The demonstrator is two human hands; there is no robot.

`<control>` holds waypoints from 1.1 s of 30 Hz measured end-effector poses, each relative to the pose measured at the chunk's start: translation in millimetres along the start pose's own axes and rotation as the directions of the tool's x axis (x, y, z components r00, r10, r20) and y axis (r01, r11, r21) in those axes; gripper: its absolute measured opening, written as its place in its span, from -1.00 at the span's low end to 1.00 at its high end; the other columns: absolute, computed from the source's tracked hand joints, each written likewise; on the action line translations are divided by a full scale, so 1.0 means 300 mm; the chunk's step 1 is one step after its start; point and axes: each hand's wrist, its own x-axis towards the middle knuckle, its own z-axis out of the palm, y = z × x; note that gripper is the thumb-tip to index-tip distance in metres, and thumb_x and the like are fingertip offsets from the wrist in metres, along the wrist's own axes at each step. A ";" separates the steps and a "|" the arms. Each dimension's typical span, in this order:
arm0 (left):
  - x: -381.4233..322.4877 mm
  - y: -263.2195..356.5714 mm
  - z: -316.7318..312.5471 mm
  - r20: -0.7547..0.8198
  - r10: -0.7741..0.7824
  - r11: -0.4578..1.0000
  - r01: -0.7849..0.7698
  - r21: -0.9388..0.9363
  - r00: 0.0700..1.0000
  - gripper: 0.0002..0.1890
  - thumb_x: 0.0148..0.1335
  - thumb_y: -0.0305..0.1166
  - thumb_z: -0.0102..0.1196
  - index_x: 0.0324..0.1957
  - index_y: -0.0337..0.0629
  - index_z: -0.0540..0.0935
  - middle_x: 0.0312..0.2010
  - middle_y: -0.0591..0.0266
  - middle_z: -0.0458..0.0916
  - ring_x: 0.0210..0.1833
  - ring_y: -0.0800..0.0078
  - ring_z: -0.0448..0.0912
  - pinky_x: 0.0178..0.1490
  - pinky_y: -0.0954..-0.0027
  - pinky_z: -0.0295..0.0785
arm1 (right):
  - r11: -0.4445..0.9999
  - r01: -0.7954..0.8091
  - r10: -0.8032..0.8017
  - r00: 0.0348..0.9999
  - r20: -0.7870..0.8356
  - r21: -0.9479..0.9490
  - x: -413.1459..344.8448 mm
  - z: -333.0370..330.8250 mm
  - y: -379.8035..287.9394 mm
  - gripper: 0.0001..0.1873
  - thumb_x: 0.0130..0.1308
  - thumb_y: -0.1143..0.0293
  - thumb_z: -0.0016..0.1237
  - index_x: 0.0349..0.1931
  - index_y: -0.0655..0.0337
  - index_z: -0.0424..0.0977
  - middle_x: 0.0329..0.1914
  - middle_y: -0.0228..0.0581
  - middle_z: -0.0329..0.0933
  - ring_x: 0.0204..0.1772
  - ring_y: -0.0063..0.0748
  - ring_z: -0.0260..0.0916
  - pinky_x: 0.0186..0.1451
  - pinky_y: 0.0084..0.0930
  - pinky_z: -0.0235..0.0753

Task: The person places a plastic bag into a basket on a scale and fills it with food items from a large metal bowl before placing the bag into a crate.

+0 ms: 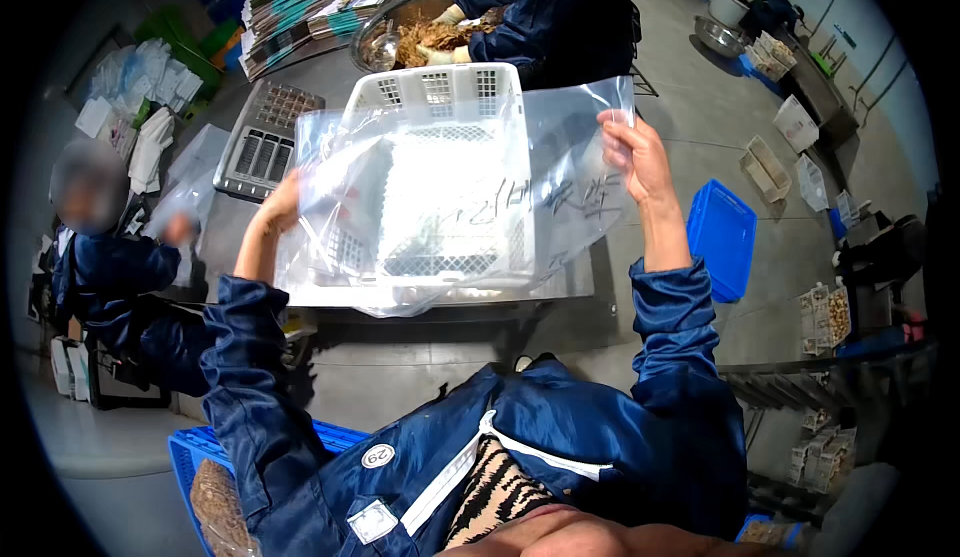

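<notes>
A large clear plastic bag (574, 152) is stretched wide between my two hands, and dark handwriting marks its right part. My left hand (279, 204) grips its left edge, with the fingertips partly hidden. At the upper right corner, my right hand (634, 148) pinches the film between thumb and fingers. Behind and below the bag, a white plastic crate (439, 80) with latticed walls stands on the metal table (562, 287). Through the film I see the crate's pale inside; glare hides detail there.
Across the table a co-worker's gloved hands (442, 54) work in a metal bowl (364, 35) of brown shreds. Left are a weighing scale (259, 148), stacked flat cartons (285, 16) and a seated person (120, 264). A blue crate (722, 238) lies on the floor at right.
</notes>
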 end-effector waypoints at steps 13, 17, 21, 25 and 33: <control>-0.001 0.048 -0.045 -0.470 -0.022 0.999 0.000 -0.048 0.882 -0.84 0.13 -0.47 0.10 -0.24 -0.31 0.58 -0.36 0.16 0.63 -0.39 0.54 0.55 -0.31 0.54 0.44 | 0.954 0.274 -0.278 0.960 -0.022 -0.118 0.423 -0.237 -0.078 -0.95 0.18 0.54 -0.04 -0.34 0.28 0.44 -0.59 -0.51 0.31 -0.61 -0.78 0.10 -0.61 -0.79 0.04; -0.092 0.114 0.013 -0.653 -0.034 0.929 0.264 0.258 0.757 -0.83 0.11 -0.28 0.18 -0.45 -0.16 0.61 -0.56 0.30 0.60 -0.60 0.66 0.44 -0.51 0.64 0.25 | 0.945 0.327 -0.323 0.939 0.119 -0.007 0.591 -0.209 -0.109 -0.95 0.19 0.54 -0.04 -0.34 0.31 0.44 -0.59 -0.49 0.34 -0.62 -0.76 0.10 -0.60 -0.76 0.06; -0.266 0.191 0.018 -0.719 0.228 0.927 0.079 0.367 0.657 -0.82 0.13 -0.28 0.16 -0.47 -0.16 0.56 -0.68 0.41 0.46 -0.66 0.69 0.34 -0.55 0.65 0.15 | 0.943 0.321 -0.332 0.919 0.212 0.086 0.701 -0.101 -0.137 -0.94 0.19 0.52 -0.04 -0.34 0.30 0.45 -0.59 -0.49 0.36 -0.62 -0.76 0.13 -0.59 -0.78 0.08; -0.435 0.292 -0.057 -0.739 0.404 0.914 -0.213 0.345 0.540 -0.81 0.19 -0.33 0.10 -0.52 -0.10 0.48 -0.69 0.56 0.33 -0.67 0.80 0.21 -0.57 0.73 0.04 | 0.930 0.271 -0.329 0.915 0.234 0.248 0.776 0.083 -0.124 -0.93 0.18 0.50 -0.03 -0.33 0.25 0.48 -0.61 -0.50 0.36 -0.61 -0.76 0.17 -0.61 -0.77 0.09; -0.494 0.434 -0.108 -0.850 0.489 0.866 -0.228 0.446 0.195 -0.84 0.18 -0.25 0.13 -0.41 -0.05 0.49 -0.60 0.56 0.25 -0.58 0.78 0.16 -0.50 0.65 0.01 | 0.944 0.172 -0.269 0.895 0.356 0.281 0.960 0.381 0.163 -0.90 0.15 0.49 -0.03 -0.32 0.27 0.47 -0.54 -0.44 0.41 -0.53 -0.62 0.29 -0.46 -0.66 0.28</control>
